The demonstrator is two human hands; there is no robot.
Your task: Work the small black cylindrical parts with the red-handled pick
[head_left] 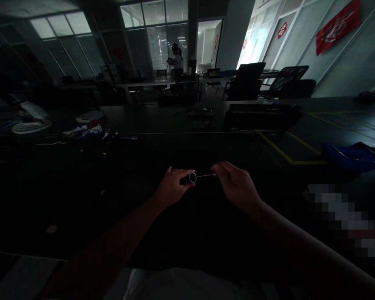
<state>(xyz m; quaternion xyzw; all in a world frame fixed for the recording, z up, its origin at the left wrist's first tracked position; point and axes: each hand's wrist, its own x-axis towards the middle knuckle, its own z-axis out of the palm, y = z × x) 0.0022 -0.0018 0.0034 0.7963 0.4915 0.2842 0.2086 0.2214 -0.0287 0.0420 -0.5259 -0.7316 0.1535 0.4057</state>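
Observation:
Over the dark table [81,183], my left hand [172,186] grips a small black cylinder [187,178] with a pale ring at the end that faces the camera. My right hand [237,183] pinches the handle of a thin screwdriver-like tool [203,175]. Its metal shaft points left, and the tip meets or lies close to the ringed end of the cylinder. The dim light hides whether they touch.
A blue bag [353,157] lies at the right. A long black object [262,116] rests further back. White cable coils [31,126] and crumpled items [90,128] lie at the left. Chairs [245,81] and a standing person [176,58] are in the background.

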